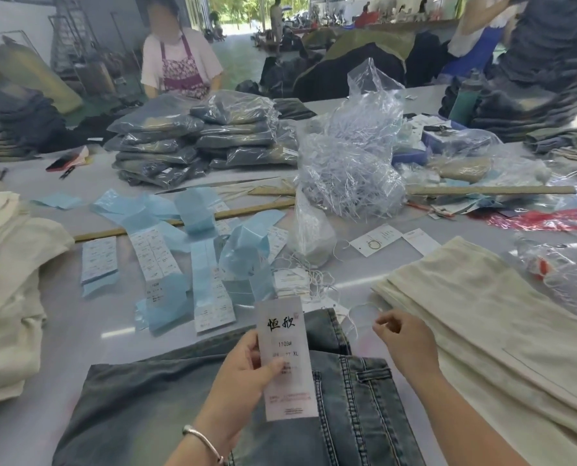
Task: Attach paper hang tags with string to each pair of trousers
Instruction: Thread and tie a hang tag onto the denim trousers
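Note:
A pair of grey-blue denim trousers lies flat on the table right in front of me. My left hand pinches a long white paper hang tag with black characters, held upright above the trousers. My right hand hovers to the right of the tag with its fingers curled, pinching a thin white string that loops toward the trousers' waistband. More loose white string lies tangled on the table just beyond.
Cream trousers are stacked at right and at left. Blue-backed sticker strips spread across the middle. A clear bag of plastic fasteners, bagged jeans, wooden rulers and a seated person lie beyond.

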`<action>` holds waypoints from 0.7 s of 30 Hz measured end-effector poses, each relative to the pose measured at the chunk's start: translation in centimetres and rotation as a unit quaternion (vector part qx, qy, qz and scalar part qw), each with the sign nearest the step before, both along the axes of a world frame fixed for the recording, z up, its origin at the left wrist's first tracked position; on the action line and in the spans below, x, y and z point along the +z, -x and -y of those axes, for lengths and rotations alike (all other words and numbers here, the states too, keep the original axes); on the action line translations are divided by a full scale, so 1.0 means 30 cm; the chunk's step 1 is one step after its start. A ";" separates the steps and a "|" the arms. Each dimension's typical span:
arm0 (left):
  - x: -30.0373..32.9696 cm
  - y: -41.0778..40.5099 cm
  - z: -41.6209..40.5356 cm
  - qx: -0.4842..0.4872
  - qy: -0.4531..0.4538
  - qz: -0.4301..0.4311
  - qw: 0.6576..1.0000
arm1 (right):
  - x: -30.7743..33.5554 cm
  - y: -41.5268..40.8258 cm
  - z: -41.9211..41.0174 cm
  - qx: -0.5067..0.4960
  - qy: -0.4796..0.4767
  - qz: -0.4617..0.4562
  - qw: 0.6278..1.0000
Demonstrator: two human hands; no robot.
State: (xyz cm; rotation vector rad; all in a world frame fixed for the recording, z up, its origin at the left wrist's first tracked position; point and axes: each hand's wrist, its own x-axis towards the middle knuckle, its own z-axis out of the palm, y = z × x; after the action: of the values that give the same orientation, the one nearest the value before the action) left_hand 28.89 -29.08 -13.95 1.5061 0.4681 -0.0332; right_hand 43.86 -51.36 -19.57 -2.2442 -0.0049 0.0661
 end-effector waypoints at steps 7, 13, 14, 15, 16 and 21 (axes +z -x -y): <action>-0.052 -0.098 -0.004 0.060 0.005 -0.028 0.998 | -0.074 -0.141 -0.006 0.130 0.127 -0.020 0.983; -0.088 -0.132 -0.034 0.088 0.001 -0.044 0.995 | -0.129 -0.200 -0.059 0.306 0.224 0.017 0.925; -0.089 -0.134 -0.036 0.087 0.005 -0.044 0.995 | -0.136 -0.212 -0.060 0.310 0.236 0.031 0.920; -0.090 -0.135 -0.034 0.084 0.006 -0.044 0.995 | -0.143 -0.222 -0.063 0.318 0.252 0.040 0.913; -0.089 -0.136 -0.032 0.080 0.006 -0.047 0.996 | -0.146 -0.228 -0.067 0.327 0.274 0.043 0.903; -0.070 -0.118 -0.020 0.054 -0.004 -0.055 0.997 | -0.123 -0.192 -0.044 0.237 0.096 0.050 0.966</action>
State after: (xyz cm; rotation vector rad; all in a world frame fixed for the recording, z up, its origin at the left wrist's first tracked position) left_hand 32.42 -28.50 -16.04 1.4900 0.6382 -0.0307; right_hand 49.61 -50.03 -23.27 -2.3904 -0.6137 0.2181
